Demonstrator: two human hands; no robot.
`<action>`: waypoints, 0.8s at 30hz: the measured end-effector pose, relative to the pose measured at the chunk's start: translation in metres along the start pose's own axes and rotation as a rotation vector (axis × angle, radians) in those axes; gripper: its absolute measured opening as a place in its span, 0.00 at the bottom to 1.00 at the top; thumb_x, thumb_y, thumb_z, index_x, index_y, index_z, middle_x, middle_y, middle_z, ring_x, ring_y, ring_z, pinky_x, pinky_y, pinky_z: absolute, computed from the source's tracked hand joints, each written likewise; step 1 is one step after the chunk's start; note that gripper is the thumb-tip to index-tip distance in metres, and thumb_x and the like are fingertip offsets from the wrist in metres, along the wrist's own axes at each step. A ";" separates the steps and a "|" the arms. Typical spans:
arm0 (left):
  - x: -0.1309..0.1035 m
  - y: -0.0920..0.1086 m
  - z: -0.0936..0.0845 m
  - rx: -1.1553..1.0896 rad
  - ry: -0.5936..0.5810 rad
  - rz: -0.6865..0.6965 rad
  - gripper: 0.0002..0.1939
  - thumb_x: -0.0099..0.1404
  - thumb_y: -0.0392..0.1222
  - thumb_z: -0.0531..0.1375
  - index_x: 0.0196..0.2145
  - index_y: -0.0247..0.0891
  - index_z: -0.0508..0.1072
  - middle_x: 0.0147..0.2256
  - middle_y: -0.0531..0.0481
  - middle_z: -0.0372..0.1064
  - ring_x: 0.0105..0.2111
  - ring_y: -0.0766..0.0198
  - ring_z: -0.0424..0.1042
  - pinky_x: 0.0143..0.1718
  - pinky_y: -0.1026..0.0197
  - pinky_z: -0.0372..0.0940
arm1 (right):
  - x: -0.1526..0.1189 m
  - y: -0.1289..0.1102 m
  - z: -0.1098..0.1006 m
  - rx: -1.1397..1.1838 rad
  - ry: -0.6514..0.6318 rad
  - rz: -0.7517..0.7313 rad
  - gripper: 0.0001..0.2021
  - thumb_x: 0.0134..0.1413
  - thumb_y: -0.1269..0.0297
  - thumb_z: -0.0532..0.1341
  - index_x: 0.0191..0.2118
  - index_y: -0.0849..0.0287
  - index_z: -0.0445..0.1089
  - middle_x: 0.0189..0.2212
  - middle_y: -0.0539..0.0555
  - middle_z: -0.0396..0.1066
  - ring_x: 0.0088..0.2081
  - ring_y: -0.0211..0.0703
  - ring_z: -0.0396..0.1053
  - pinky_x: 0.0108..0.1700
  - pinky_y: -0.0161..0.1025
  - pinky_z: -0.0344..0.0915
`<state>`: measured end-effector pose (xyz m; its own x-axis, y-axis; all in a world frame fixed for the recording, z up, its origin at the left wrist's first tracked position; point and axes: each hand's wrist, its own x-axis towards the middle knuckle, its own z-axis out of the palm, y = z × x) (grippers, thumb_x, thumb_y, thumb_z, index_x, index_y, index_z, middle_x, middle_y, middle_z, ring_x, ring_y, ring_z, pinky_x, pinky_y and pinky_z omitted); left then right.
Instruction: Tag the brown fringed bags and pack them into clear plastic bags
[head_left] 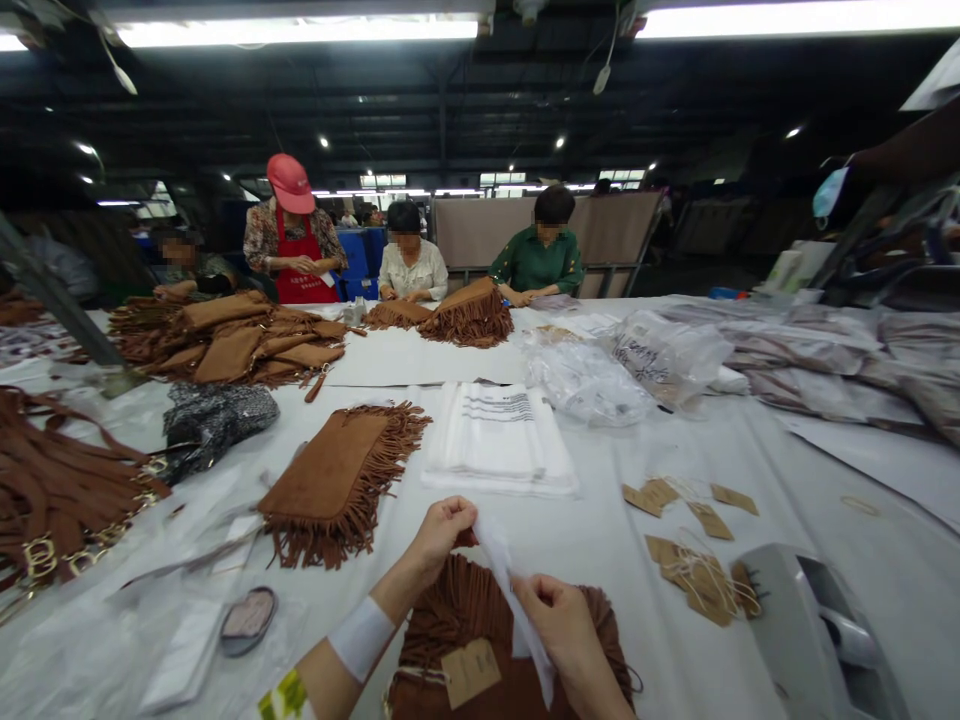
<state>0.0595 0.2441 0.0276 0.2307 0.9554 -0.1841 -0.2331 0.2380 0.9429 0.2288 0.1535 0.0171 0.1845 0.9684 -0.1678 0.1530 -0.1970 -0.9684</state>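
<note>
A strip of thin white paper (496,545) is stretched between my two hands. My left hand (442,535) pinches its upper end, and my right hand (559,625) grips it lower down. Under them lies a brown fringed suede bag (442,690), partly covered by my right hand and cut off by the bottom edge. A tan paper tag (471,672) on a white string rests on that bag. A second fringed bag (322,480) lies flat beyond my left hand. Straight ahead is a stack of printed clear plastic bags (499,430).
Tan tags (694,575) with strings lie right, beside a grey tape dispenser (821,630). Brown straps with gold buckles (67,480) are heaped left. A pile of brown bags (232,340) and crumpled plastic (592,370) lie farther back. Several people work across the table (660,630).
</note>
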 end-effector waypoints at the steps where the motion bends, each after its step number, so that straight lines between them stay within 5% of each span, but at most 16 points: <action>1: 0.004 0.000 0.000 0.012 0.018 0.006 0.23 0.46 0.58 0.67 0.24 0.36 0.66 0.19 0.57 0.65 0.19 0.72 0.64 0.25 0.66 0.60 | 0.002 0.000 -0.001 0.027 -0.009 -0.006 0.21 0.42 0.44 0.62 0.18 0.59 0.69 0.15 0.48 0.65 0.20 0.38 0.59 0.21 0.34 0.55; 8: 0.034 -0.002 -0.008 0.166 0.261 0.094 0.24 0.52 0.62 0.60 0.27 0.36 0.67 0.18 0.53 0.65 0.19 0.67 0.66 0.24 0.65 0.60 | 0.019 0.004 -0.031 -0.105 0.103 -0.102 0.23 0.42 0.42 0.63 0.31 0.60 0.78 0.28 0.55 0.78 0.32 0.52 0.73 0.35 0.42 0.68; 12: 0.054 0.019 -0.031 0.324 0.497 0.172 0.26 0.60 0.58 0.57 0.45 0.33 0.66 0.35 0.40 0.72 0.37 0.57 0.73 0.38 0.56 0.66 | 0.017 0.009 -0.065 -0.354 0.463 -0.189 0.26 0.49 0.41 0.56 0.33 0.61 0.77 0.29 0.58 0.78 0.32 0.53 0.74 0.36 0.44 0.68; 14: 0.050 0.030 -0.040 0.437 0.529 0.228 0.30 0.59 0.53 0.60 0.53 0.32 0.61 0.48 0.35 0.67 0.50 0.53 0.68 0.51 0.52 0.61 | 0.005 0.010 -0.080 -0.528 0.623 -0.335 0.23 0.54 0.45 0.55 0.34 0.61 0.77 0.29 0.59 0.77 0.31 0.49 0.73 0.36 0.42 0.66; 17: 0.011 0.030 -0.038 0.594 0.385 0.281 0.31 0.52 0.51 0.67 0.51 0.38 0.66 0.47 0.41 0.68 0.48 0.52 0.67 0.54 0.51 0.58 | -0.020 0.014 -0.087 -0.771 0.693 -0.624 0.16 0.61 0.55 0.56 0.36 0.61 0.76 0.29 0.56 0.75 0.30 0.42 0.71 0.37 0.37 0.64; 19: -0.032 0.014 -0.027 0.724 0.164 0.273 0.28 0.44 0.52 0.72 0.42 0.42 0.72 0.37 0.49 0.69 0.38 0.54 0.70 0.46 0.53 0.63 | -0.035 0.019 -0.081 -0.872 0.659 -0.742 0.12 0.62 0.60 0.56 0.38 0.60 0.75 0.27 0.53 0.73 0.29 0.39 0.70 0.35 0.35 0.63; 21: -0.076 -0.008 -0.016 1.094 -0.132 0.254 0.29 0.45 0.57 0.70 0.43 0.44 0.70 0.39 0.50 0.67 0.37 0.55 0.70 0.40 0.55 0.65 | -0.044 0.026 -0.067 -0.892 0.601 -0.792 0.10 0.62 0.63 0.56 0.39 0.60 0.74 0.25 0.51 0.71 0.28 0.37 0.70 0.34 0.34 0.63; 24: -0.117 -0.038 -0.006 1.384 -0.193 0.143 0.25 0.53 0.55 0.67 0.45 0.43 0.67 0.43 0.48 0.63 0.36 0.56 0.71 0.35 0.57 0.67 | -0.044 0.034 -0.039 -0.830 0.514 -0.780 0.11 0.64 0.63 0.54 0.38 0.60 0.73 0.24 0.51 0.70 0.27 0.38 0.69 0.33 0.34 0.64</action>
<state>0.0356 0.1248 0.0117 0.4349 0.8910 -0.1306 0.8154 -0.3282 0.4769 0.2640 0.0980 -0.0013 0.0980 0.7351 0.6709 0.9234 0.1842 -0.3368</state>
